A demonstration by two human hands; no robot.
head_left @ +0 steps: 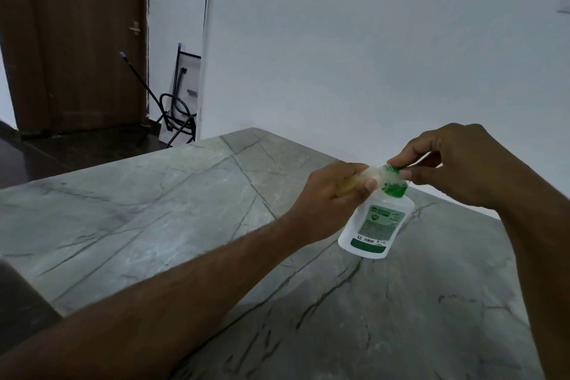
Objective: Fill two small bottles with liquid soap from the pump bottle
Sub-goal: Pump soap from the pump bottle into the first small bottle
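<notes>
A white pump bottle (pixel 374 225) with a green label and a green pump head (pixel 394 183) stands on the grey marble table (pixel 185 210), leaning a little. My left hand (pixel 336 191) grips a small clear bottle (pixel 374 176) tipped on its side, its mouth against the pump's spout. My right hand (pixel 462 163) hovers over the pump, its thumb and fingertips pinching the green top. Only one small bottle shows; most of it is hidden inside my left fist.
A white wall rises right behind the table's far edge. Beyond the table's left edge is a dark floor, a brown door (pixel 74 40) and a black metal stand (pixel 179 108) leaning in the corner.
</notes>
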